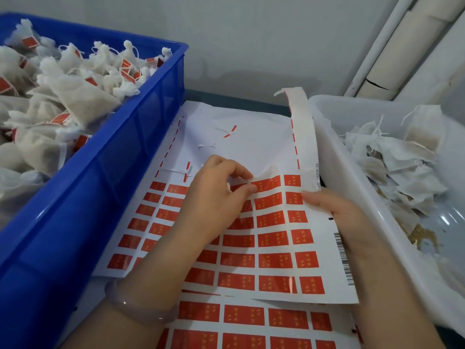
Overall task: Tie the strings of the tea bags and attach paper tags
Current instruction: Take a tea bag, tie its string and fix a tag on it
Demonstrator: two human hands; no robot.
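Observation:
A white sheet (274, 243) printed with rows of red tag stickers lies on the table between two bins. My left hand (216, 195) pinches a red tag (245, 187) in the sheet's top row between thumb and fingers. My right hand (337, 212) grips the sheet's right edge, thumb on top, lifting it slightly. The upper part of the sheet is bare backing with a few leftover red slivers (230, 132). Another sticker sheet (241, 321) lies underneath, nearer me.
A blue crate (141, 117) on the left holds several tea bags with red tags attached. A white tub (352, 187) on the right holds several untagged tea bags with loose strings. A torn paper strip (302, 117) curls up against the tub. A wall stands behind.

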